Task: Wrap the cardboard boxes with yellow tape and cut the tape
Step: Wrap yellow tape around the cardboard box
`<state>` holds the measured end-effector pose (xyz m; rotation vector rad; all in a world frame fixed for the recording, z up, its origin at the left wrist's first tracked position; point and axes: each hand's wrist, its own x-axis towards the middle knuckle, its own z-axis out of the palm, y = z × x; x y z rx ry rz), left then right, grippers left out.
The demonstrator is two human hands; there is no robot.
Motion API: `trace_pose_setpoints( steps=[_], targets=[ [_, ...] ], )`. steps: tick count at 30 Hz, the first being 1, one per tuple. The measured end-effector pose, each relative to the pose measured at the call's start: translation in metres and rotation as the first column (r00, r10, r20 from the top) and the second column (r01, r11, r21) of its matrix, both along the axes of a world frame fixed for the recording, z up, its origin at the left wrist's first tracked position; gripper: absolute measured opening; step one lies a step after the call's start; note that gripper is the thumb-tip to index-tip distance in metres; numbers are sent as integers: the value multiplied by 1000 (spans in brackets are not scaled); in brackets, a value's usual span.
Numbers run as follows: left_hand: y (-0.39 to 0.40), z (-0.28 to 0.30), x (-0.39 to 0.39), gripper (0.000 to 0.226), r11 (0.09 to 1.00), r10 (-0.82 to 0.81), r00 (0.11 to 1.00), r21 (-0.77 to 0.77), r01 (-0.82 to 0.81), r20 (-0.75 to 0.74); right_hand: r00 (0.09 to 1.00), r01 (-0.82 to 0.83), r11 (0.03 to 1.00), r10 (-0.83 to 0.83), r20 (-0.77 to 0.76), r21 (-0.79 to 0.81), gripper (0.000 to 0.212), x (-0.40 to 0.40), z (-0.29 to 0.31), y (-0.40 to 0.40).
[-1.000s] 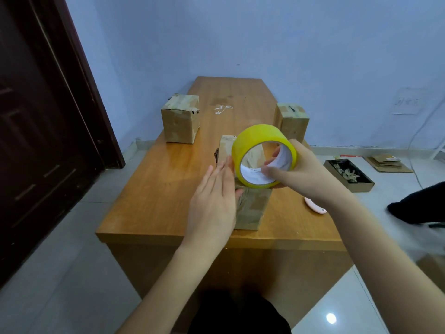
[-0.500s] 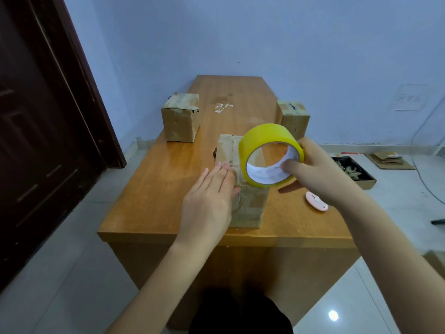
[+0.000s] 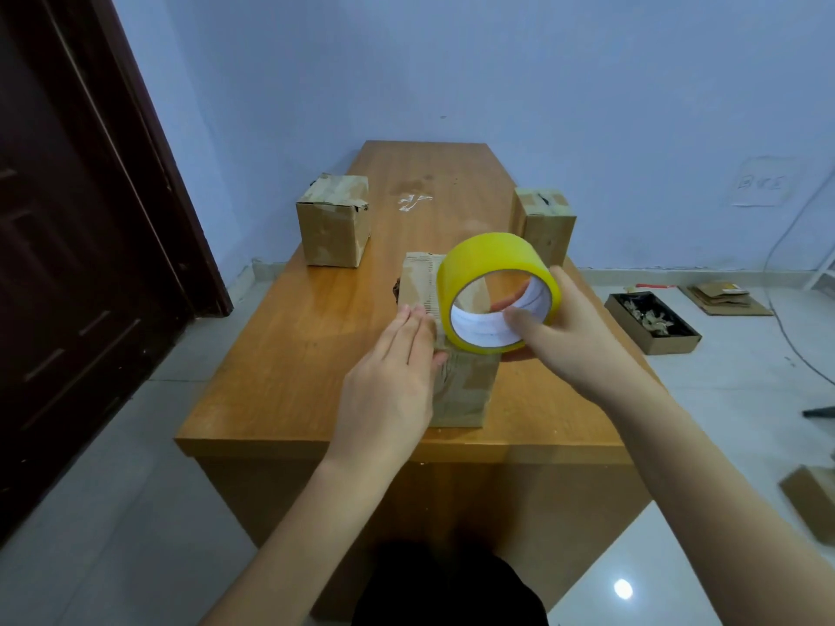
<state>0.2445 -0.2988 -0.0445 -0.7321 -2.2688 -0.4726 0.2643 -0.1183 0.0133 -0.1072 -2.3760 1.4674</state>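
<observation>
A long cardboard box (image 3: 461,390) lies near the front of the wooden table (image 3: 289,354). My left hand (image 3: 393,381) lies flat against the box's left side, fingers together and straight. My right hand (image 3: 569,336) grips a roll of yellow tape (image 3: 492,264), fingers through its white core, holding it just above the box's top. Two more cardboard boxes stand farther back, one on the left (image 3: 334,221) and one on the right (image 3: 544,223). No cutter is visible now; my right hand and arm cover the table's right front.
A dark door (image 3: 68,241) stands to the left of the table. On the floor at right are an open box of scraps (image 3: 653,323), flat cardboard pieces (image 3: 723,298) and a cable (image 3: 786,282). White marks (image 3: 413,201) sit mid-table.
My right hand has lowered the tape roll toward the box's top. My left hand stayed pressed on the box. The pink object seen to the right of the box is now hidden behind my right arm.
</observation>
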Motion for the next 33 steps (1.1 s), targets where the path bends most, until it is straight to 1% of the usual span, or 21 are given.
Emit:
trace_pose_setpoints(
  steps=[2,3,5,6,8,9,11,13,14,15,18,20,22,24,28,31,33],
  targets=[
    [-4,0,-1,39,1000,8,1000,-3,-8,-2,999,31,996,-31,10,-84,8,1,4,12],
    [-5,0,-1,39,1000,12,1000,-8,-12,-6,998,59,993,-59,7,-107,7,2,5,19],
    [-5,0,-2,38,1000,9,1000,-24,-10,-26,996,91,990,-90,18,-109,22,7,0,30],
    [-4,0,-2,38,999,3,1000,-33,-4,-28,995,100,985,-96,36,-143,22,10,-5,32],
    [-2,-1,-2,39,999,-3,1000,-41,2,-22,993,92,955,-65,103,-283,10,16,-15,31],
    [-2,0,-1,40,999,-6,1000,-33,5,-8,991,85,937,-45,125,-338,14,17,-19,29],
    [-4,1,0,44,999,-28,999,18,27,47,990,82,920,-30,140,-383,27,16,-25,28],
    [-7,2,2,52,997,-51,992,66,44,111,991,77,921,-30,128,-383,30,15,-25,28],
    [-8,4,3,55,997,-53,990,64,46,127,992,69,921,-24,123,-383,30,15,-24,28],
    [-8,7,3,55,999,-35,993,28,32,111,993,64,924,-21,116,-377,29,14,-25,29],
    [-1,13,4,51,982,25,998,-183,-36,-61,995,48,933,-13,101,-357,26,13,-24,30],
    [9,14,5,53,968,-29,993,-252,-1,-114,995,47,933,-12,98,-356,23,13,-23,30],
    [21,10,7,47,965,-90,990,-256,60,-106,995,54,931,-18,102,-360,23,14,-24,31],
    [29,5,7,40,974,-111,989,-209,89,-97,993,68,935,-29,114,-349,24,15,-25,34],
    [30,5,3,40,987,-116,991,-118,107,-71,988,62,946,-13,154,-318,27,16,-28,38],
    [28,8,5,42,984,-120,992,-136,114,-37,986,60,944,-5,168,-324,27,15,-27,38],
    [25,13,7,40,978,-67,996,-199,55,-54,985,58,944,0,173,-326,27,16,-26,39]
  ],
)
